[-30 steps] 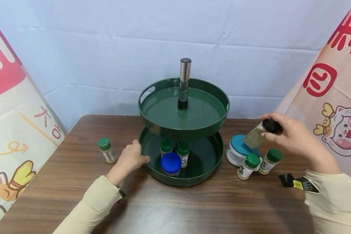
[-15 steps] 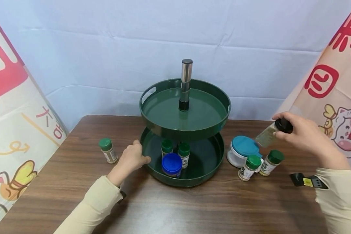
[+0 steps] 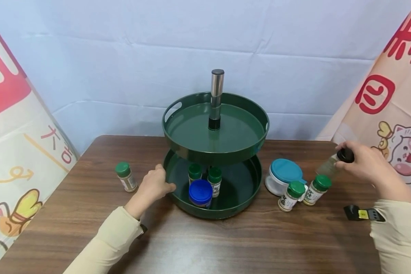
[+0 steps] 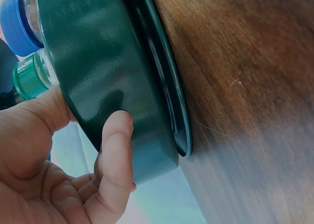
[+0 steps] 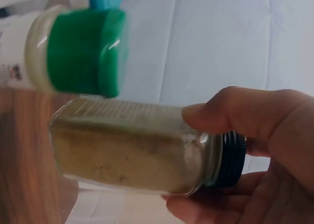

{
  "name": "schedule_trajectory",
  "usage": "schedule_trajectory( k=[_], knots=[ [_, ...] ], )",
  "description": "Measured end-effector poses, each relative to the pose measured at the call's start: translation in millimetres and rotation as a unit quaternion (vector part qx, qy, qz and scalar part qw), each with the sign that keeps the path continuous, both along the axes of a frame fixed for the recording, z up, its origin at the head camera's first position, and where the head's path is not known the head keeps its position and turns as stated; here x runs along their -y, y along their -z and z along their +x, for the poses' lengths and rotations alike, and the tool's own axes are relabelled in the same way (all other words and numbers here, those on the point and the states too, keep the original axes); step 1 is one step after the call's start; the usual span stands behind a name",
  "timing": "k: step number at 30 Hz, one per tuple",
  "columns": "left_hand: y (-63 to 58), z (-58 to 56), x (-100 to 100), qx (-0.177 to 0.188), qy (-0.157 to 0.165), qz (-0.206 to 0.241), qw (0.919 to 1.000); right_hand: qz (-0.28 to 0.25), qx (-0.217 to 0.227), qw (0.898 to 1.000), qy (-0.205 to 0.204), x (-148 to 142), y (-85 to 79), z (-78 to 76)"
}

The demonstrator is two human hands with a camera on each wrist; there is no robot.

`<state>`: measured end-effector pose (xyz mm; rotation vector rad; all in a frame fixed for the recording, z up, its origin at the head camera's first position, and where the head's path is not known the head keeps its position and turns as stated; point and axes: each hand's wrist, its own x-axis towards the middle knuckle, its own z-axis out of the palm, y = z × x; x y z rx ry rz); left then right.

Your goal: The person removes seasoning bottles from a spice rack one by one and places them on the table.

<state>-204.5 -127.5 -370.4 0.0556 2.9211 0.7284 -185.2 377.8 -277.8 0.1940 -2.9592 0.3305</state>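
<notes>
In the head view my left hand is at the left rim of a dark green two-tier tray. The left wrist view shows its thumb at the rim and its fingers on the outer wall, pinching the lower tier. To the right, my right hand grips a clear glass spice jar by its neck and black lid, tilted in the head view. Its lower end is partly hidden behind a green-capped spice jar. Inside the lower tier stand two green-capped jars and a blue-lidded jar.
Beside the tray on the right is a white container with a teal lid. Another green-capped jar stands before it. A lone green-capped jar is on the left of the wooden table. A steel post rises through the upper tier.
My right hand has carried the black-lidded spice jar rightward from over the teal lid, then down behind the green-capped jar. My left hand stays at the tray rim.
</notes>
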Motion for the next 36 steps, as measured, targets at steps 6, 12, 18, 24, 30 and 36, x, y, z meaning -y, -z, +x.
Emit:
schedule_trajectory(
  k=[6, 12, 18, 24, 30, 36],
  knots=[
    [0.3, -0.2, 1, -0.003, 0.010, 0.000, 0.9999, 0.020, 0.049, 0.999, -0.013, -8, 6.8, -0.9],
    [0.7, 0.2, 1, 0.003, 0.012, 0.003, 0.9999, 0.022, 0.076, 0.997, -0.015, -12, 13.2, 1.0],
    [0.7, 0.5, 1, -0.003, 0.010, 0.000, 0.9999, 0.010, 0.107, 0.994, -0.026, -15, 17.7, 1.1],
    [0.9, 0.0, 1, -0.003, 0.012, -0.001, 0.9999, 0.004, 0.139, 0.989, -0.047, -14, 27.1, 2.4],
    [0.8, -0.2, 1, -0.001, 0.010, 0.000, 0.9999, 0.039, 0.131, 0.990, -0.037, -13, 30.9, 3.6],
    [-0.2, 0.4, 1, 0.003, 0.007, 0.001, 1.0000, 0.042, 0.132, 0.990, -0.042, -11, 32.0, 3.4]
  ],
)
